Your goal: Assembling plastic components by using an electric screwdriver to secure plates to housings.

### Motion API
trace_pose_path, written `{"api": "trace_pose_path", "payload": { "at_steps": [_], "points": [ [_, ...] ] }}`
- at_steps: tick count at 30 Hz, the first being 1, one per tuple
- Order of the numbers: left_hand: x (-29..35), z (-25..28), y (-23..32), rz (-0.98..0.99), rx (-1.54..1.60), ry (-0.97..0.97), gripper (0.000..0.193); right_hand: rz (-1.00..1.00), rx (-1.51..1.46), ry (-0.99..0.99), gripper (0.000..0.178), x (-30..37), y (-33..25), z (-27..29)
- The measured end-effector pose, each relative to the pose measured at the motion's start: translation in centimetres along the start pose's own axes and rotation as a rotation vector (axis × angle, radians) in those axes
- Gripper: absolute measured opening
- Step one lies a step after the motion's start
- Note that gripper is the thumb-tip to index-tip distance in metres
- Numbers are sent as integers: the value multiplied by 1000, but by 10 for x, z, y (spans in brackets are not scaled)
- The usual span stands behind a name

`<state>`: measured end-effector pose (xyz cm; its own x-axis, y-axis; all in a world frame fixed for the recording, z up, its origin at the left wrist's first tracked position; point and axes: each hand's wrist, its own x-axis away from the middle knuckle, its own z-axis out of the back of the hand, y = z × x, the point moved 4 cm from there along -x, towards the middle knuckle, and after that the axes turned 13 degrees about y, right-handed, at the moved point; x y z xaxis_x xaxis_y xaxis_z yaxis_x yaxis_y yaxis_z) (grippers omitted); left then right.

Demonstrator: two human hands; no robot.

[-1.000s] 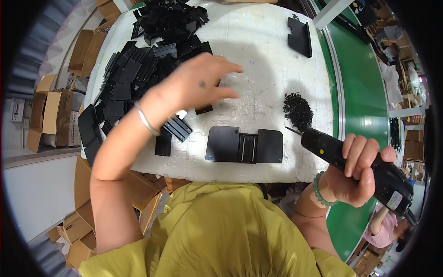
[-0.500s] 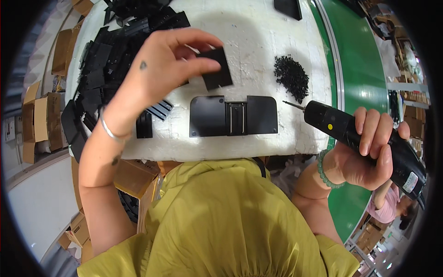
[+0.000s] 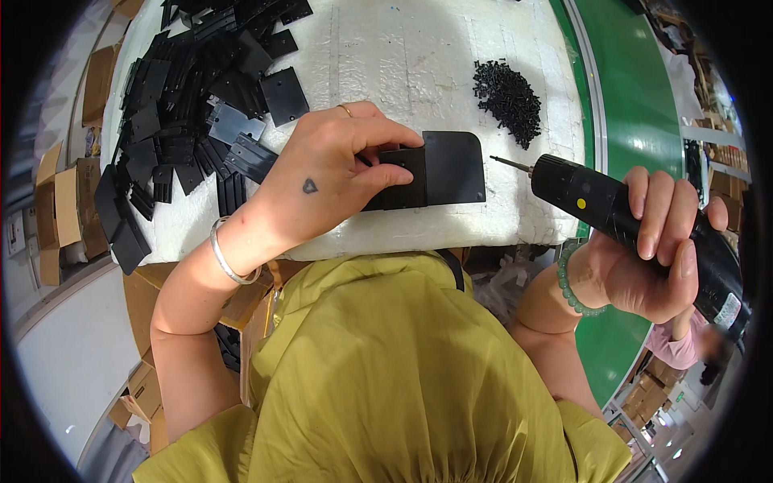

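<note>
My left hand (image 3: 334,161) pinches a small black rectangular plate (image 3: 409,179) between thumb and fingers. That plate lies over the middle of a wider black panel (image 3: 456,169) with rounded corners, on the white work surface (image 3: 386,64). The panel's left part is hidden behind my hand. Wrapped in my right hand (image 3: 648,258) is a black electric screwdriver (image 3: 588,197) with a yellow dot. Its thin bit points left, held off to the right of the panel. Beyond the bit lies a heap of small black screws (image 3: 509,101).
Black plates and brackets (image 3: 185,97) are piled at the far left, some close to my left forearm. A green surface (image 3: 636,105) with a metal rail runs along the right. Cardboard boxes (image 3: 76,201) stand at the left. At the right edge is a person in pink (image 3: 675,344).
My left hand has brought the small plate down and nearer, from above the panel onto its middle. The screwdriver stays in my right hand, almost unmoved. My view has shifted slightly.
</note>
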<state>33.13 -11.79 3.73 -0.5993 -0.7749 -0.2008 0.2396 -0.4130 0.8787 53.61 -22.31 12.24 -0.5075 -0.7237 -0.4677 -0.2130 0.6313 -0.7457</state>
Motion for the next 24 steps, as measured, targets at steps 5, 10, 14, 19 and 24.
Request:
{"api": "trace_pose_path", "payload": {
  "at_steps": [5, 10, 14, 19, 24],
  "points": [
    [-1, -3, 2, -9, -6, 24, 27, 4, -7, 16, 32, 2, -1, -1],
    [-2, -5, 5, -29, -13, 32, 27, -3, -3, 11, 31, 2, -3, 0],
    [-1, -9, 4, -27, -8, 61, 27, 5, -2, 23, 31, 1, -2, 0],
    [2, -10, 3, -50, -33, 40, 28, 9, -2, 27, 31, -1, -3, 2],
    [5, -7, 8, -219, -342, 63, 36, 4, -6, 19, 32, -1, -1, -1]
  ]
}}
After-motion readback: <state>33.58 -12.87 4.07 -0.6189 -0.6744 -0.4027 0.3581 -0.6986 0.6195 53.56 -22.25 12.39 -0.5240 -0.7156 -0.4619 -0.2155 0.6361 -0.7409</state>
